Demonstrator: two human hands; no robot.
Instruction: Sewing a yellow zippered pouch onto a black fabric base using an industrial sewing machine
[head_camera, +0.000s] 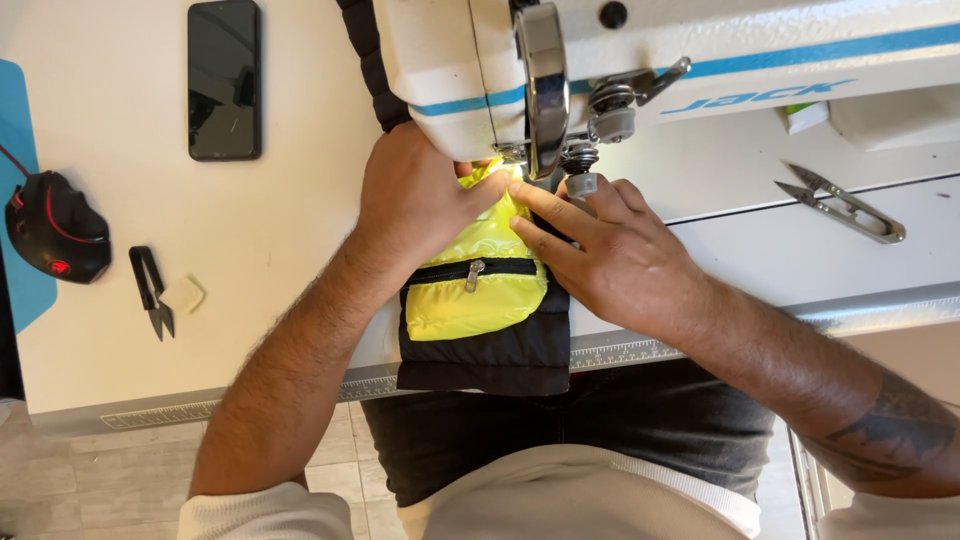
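Left hand (415, 205): my fingers lie flat, pressing the glossy yellow padded fabric piece with black zip (478, 285), gripping nothing.
Right hand (610, 250): flat, fingertips beside the needle.
Fabric: on the white table (270, 250), between both hands, long axis pointing under the white sewing machine (470, 70).

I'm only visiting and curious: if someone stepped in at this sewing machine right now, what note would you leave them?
Left hand: flat on the yellow padded piece, pressing it near the needle.
Right hand: fingertips on the same piece's right edge.
The piece, with a black zipper and black fabric under it, lies beneath the sewing machine head.
Done and left: seam progress is hidden by the hands.
Metal snips lie to the right.
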